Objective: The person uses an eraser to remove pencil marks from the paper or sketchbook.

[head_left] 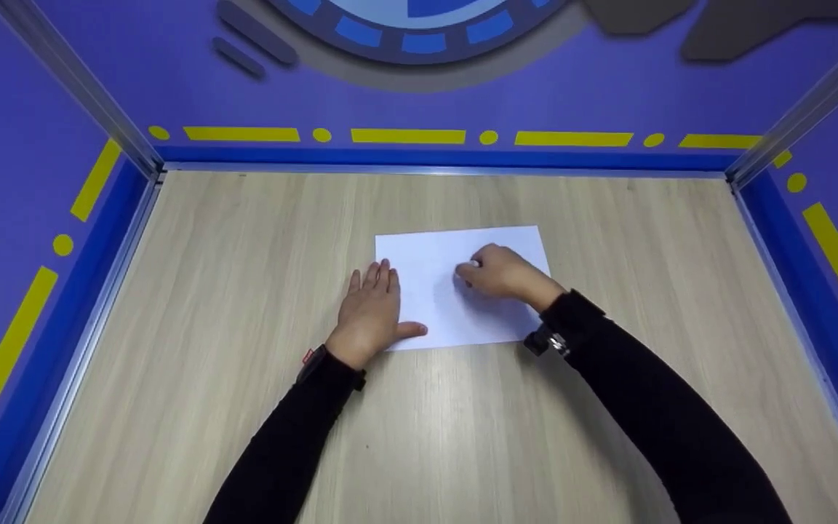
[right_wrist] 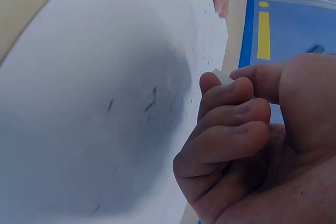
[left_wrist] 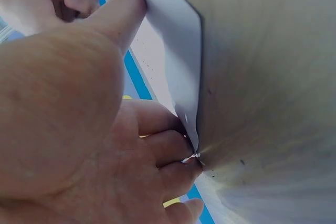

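A white sheet of paper lies on the wooden table, slightly turned. My left hand rests with straight fingers across its left edge, the thumb spread onto the lower part. Over the sheet's right half, my right hand pinches a small white eraser between thumb and curled fingers. Most of the eraser is hidden by the fingers; one pale end shows in the right wrist view. Dark crumbs and fine specks are scattered on the paper near that hand.
The wooden tabletop surrounds the paper. Blue-purple panels with yellow dashes stand at the back and both sides, with metal rails along the table edges. Each wrist wears a black strap over a black sleeve.
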Tool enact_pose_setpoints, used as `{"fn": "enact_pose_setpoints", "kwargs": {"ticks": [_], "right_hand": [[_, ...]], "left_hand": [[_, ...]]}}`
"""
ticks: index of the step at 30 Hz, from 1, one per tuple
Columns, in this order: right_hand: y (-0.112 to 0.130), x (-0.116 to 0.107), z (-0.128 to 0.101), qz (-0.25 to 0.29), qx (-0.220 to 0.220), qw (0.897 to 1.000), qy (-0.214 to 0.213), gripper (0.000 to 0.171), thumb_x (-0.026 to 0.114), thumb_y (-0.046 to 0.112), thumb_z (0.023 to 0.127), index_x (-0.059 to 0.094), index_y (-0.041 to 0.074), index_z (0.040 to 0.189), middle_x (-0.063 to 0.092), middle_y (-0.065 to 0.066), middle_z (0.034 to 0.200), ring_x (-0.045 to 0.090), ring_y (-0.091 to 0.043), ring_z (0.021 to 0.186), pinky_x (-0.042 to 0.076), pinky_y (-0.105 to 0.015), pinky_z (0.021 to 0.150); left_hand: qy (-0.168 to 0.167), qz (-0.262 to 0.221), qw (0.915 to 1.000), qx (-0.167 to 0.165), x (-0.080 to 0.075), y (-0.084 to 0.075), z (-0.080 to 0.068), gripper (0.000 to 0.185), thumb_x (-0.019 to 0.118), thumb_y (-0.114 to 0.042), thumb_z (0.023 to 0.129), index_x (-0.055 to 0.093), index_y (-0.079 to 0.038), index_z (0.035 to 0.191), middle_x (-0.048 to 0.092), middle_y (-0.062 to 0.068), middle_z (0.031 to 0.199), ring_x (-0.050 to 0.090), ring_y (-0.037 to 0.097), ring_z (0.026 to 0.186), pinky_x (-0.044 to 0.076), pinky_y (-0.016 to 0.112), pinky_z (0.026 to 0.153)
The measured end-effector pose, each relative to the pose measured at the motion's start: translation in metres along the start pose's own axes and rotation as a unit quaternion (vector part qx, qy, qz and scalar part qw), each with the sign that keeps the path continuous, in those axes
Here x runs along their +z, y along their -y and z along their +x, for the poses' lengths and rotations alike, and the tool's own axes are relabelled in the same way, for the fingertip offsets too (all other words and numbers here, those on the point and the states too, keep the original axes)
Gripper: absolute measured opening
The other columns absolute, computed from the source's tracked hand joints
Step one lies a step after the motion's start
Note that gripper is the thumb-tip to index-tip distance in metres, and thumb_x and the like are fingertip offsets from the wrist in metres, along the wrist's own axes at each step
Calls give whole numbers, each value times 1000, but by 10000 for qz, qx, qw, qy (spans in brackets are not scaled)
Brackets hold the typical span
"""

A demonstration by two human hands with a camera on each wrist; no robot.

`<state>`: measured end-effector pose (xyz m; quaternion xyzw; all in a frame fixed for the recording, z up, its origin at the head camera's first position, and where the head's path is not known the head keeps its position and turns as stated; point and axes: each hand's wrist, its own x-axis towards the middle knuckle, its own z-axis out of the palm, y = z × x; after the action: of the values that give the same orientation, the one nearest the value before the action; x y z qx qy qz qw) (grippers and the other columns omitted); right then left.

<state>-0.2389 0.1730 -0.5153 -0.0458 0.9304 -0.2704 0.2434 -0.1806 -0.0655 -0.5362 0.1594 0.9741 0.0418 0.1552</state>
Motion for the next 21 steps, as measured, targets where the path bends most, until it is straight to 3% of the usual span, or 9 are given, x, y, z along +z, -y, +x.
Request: {"fn": "enact_pose_setpoints", "kwargs": {"ticks": [7,14,21], "right_hand": [[40,18,21,-422,-384,9983,-73,37,53,39,93,64,12,69,57,-3,69,52,-19,64,43,-31,59],[66,35,37,-739,-471,9961,-23,43,52,36,94,72,1,108,71,-12,99,63,-25,82,53,-39,79],[65,41,46,-892,-233,9957,-77,44,60,41,90,74,4,110,73,-11,104,64,-25,87,53,-38,82]], "left_hand": [[-85,31,9999,52,1,0,1,117,59,-77,79,23,5,155,17,25,164,16,36,155,13,55,125],[-70,126,9999,53,1,0,2,117,58,-78,79,24,5,155,18,24,164,17,35,155,13,55,125],[-75,95,9999,-25,1,0,1,117,59,-78,79,25,4,155,19,23,164,17,34,155,12,56,125]]}}
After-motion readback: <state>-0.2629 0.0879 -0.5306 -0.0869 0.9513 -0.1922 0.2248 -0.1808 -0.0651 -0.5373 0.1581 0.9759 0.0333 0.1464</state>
